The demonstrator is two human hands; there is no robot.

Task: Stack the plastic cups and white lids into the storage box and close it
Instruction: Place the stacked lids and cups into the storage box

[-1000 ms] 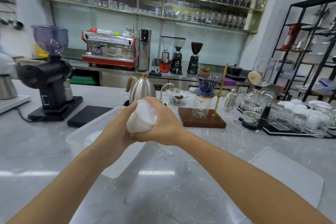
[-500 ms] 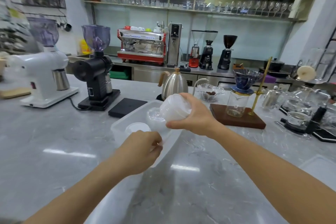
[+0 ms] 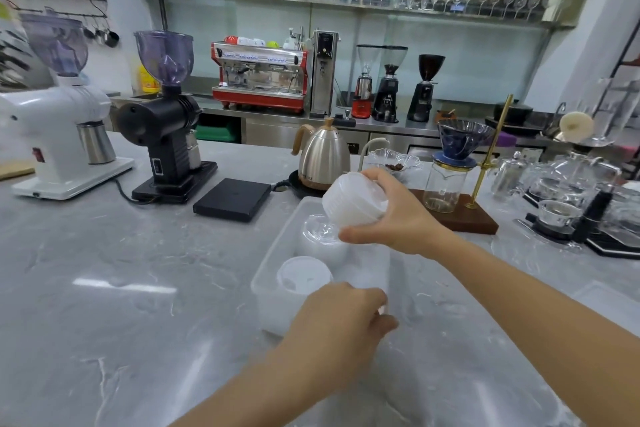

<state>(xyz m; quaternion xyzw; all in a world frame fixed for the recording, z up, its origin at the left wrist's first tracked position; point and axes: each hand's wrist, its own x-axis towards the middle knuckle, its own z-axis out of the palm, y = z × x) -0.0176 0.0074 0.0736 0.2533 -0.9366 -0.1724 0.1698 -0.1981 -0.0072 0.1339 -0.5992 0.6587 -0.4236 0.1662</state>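
Two hands work: my right hand [image 3: 398, 218] grips stacked lids [image 3: 353, 201] above the box [image 3: 266, 274]; left hand [image 3: 343, 322], fingers curled, steadies its six o'clock rim. Lower slowly.

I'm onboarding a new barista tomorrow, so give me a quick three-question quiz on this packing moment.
1. True or false: the translucent plastic storage box is closed.
2. Which hand holds the stack of white plastic lids? A) left B) right C) neither
3. Fill in: the left hand is at the box's ____ end.

Key
1. False: it is open, with a white round lid and a clear domed lid inside.
2. B: the right hand holds it above the box.
3. Near.
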